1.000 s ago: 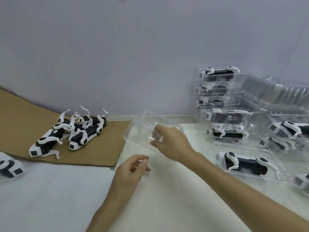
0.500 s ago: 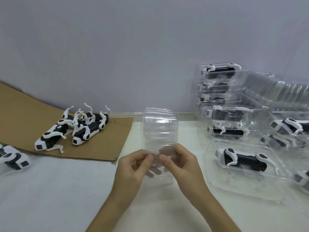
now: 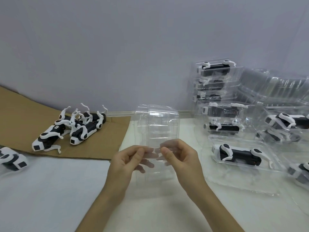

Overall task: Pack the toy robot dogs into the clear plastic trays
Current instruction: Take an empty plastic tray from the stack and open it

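An empty clear plastic tray [image 3: 158,126] stands upright in front of me, above the white table. My left hand [image 3: 127,162] and my right hand [image 3: 181,159] both pinch its near edge, thumbs on top and fingers showing through the plastic. Several black-and-white toy robot dogs [image 3: 71,127] lie in a heap on a sheet of brown cardboard [image 3: 21,118] to the left. Another dog [image 3: 11,159] lies at the far left edge. A tray with one dog packed in it [image 3: 237,154] lies open on the right.
Stacked clear trays with dogs in them [image 3: 215,84] rise at the back right against the grey wall. More filled trays [image 3: 287,124] and empty clear trays [image 3: 274,87] crowd the right side. White table surface [image 3: 50,190] lies in front of me.
My right hand brought the tray from a tilted hold farther back toward me. My left hand came up and took the tray's near edge too. The tray now stands upright between both hands.
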`<action>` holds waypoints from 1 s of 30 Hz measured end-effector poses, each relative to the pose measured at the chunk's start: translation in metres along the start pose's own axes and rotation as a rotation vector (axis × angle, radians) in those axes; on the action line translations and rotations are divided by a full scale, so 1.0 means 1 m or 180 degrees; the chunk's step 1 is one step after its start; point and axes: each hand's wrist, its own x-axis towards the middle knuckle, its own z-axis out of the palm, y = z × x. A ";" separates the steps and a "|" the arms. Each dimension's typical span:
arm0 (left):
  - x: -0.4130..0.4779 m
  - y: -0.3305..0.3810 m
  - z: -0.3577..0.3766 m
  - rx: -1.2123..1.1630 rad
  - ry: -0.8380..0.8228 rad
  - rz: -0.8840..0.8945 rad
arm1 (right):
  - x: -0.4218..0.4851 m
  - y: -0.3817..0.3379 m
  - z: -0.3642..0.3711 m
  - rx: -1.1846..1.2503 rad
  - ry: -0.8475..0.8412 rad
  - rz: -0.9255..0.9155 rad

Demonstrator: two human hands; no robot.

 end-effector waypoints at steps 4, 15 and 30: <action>0.003 -0.003 -0.005 -0.0200 0.0549 -0.0014 | 0.004 0.000 -0.006 0.0076 0.0183 0.0060; 0.018 -0.027 -0.045 -0.2345 0.1740 -0.1053 | 0.009 0.001 -0.009 -0.0833 0.0549 -0.0267; 0.029 -0.046 -0.050 -0.2534 0.1901 -0.1163 | 0.120 0.034 -0.010 -0.4761 -0.0358 -0.0119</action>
